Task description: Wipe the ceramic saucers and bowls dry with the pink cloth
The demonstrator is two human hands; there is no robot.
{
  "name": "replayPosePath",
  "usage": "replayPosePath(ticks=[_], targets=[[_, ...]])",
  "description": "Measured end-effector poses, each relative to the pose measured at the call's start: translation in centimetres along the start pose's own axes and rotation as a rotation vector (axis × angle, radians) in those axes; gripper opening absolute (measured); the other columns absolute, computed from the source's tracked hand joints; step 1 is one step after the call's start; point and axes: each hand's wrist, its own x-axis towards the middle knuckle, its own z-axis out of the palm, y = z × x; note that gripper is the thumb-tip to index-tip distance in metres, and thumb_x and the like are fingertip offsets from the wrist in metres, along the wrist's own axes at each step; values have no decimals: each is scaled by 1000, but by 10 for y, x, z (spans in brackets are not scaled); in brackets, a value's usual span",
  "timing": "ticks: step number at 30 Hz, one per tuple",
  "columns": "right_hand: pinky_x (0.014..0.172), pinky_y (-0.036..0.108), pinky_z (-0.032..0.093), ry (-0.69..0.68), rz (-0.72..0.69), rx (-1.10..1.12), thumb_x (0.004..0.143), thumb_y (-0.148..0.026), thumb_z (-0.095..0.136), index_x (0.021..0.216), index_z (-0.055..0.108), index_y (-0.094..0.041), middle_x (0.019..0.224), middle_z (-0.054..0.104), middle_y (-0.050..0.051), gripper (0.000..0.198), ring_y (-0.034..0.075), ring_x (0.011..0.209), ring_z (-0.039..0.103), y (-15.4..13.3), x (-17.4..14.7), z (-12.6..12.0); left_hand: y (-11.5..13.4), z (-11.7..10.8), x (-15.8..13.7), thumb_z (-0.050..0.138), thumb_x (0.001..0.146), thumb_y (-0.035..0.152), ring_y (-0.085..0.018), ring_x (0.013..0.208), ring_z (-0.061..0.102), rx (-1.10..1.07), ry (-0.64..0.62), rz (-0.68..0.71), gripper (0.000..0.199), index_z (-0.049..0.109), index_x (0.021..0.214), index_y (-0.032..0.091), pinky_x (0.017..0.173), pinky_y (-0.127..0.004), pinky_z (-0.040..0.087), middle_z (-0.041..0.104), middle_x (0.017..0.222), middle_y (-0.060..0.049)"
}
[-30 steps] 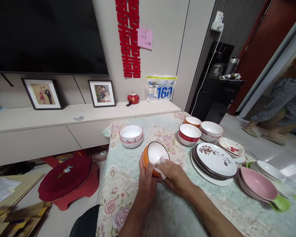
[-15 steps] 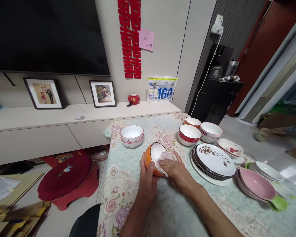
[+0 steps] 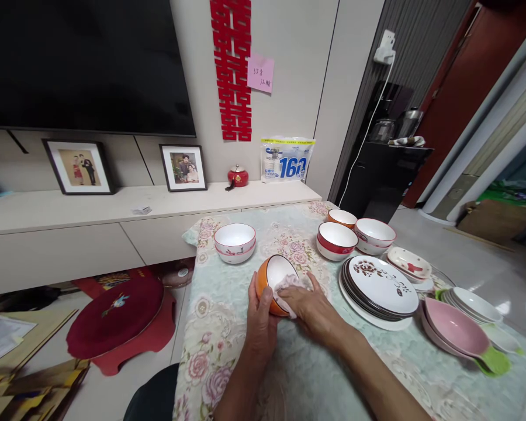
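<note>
a: where's the orange bowl (image 3: 272,279)?
b: tilted near the worktop's (image 3: 245,362) left edge, left hand (image 3: 263,318) gripping it, right hand (image 3: 309,304) pressing a cloth (image 3: 289,285) inside.
a: risk?
b: a hard wipe could slip it off.

Orange bowl (image 3: 267,279), white inside; white cloth (image 3: 289,285); floral pale-green tablecloth (image 3: 228,327).

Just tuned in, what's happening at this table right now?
A person sits at a table covered with a floral cloth. The left hand grips an orange bowl tilted on its side, while the right hand presses a white cloth into its white inside. A white bowl stands beyond it; more bowls, a stack of plates and pink dishes sit to the right.
</note>
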Motion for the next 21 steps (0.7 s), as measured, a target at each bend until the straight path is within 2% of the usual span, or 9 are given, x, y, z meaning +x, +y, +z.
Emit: replayPosePath(ticks=[2,4,7,9,12,14,17,19,21], targets=[[117,56,1,39,7,-54,83,-4,49,118,60,-24,118,69,6,42,21,113,59,2,-1,1,0,2,-1,65,83,50,-32,119,61,16,-15,-28,82,28,152,27,94,-45,53,52,144,-15],[115,47,20,90,-26,16,87,-8,50,103,63,-22,101,71,3,25,19,98,62,-2,1,5,0,4,-1,67,81,50,-32,121,59,55,-26,9,86,25,153,28,95,-43,52,49,147,-15],[86,28,46,188,11,260,93,-21,52,81,60,-20,79,65,-1,14,15,75,59,-13,4,11,-3,4,-1,75,74,42,-30,131,51,130,-8,114,97,21,153,27,102,-37,47,41,154,-13],[72,24,46,207,50,367,94,-25,53,79,57,-20,77,63,-2,16,14,70,57,-17,5,12,-4,2,-1,77,73,38,-29,134,47,156,27,142,97,23,153,27,104,-35,45,39,155,-11],[97,35,42,95,-28,295,94,-23,52,87,59,-21,88,67,-1,10,16,83,60,-15,4,8,-3,0,1,71,78,40,-29,132,50,86,42,120,84,30,150,27,104,-38,46,47,150,-12],[114,50,20,22,-51,143,92,-15,50,99,61,-23,103,70,1,16,18,97,61,-8,2,3,-1,-1,1,68,81,42,-31,127,55,16,24,66,80,31,150,25,100,-42,49,50,146,-14],[115,58,-2,17,4,-30,86,-6,49,110,61,-25,116,69,4,33,20,110,59,-1,-1,-1,1,1,1,67,82,46,-34,123,58,-22,-13,-11,80,31,150,25,94,-44,53,49,147,-16],[117,55,5,58,8,-37,87,-8,50,106,62,-23,107,70,4,27,20,104,61,-2,-1,1,1,3,0,68,81,47,-34,124,56,-6,-23,-17,84,28,151,26,94,-43,53,47,149,-16],[111,44,28,120,5,50,91,-15,51,92,63,-21,92,70,2,14,17,90,62,-8,1,6,-1,5,-2,73,77,43,-33,129,53,42,-13,30,91,24,152,27,98,-41,51,43,152,-15]])
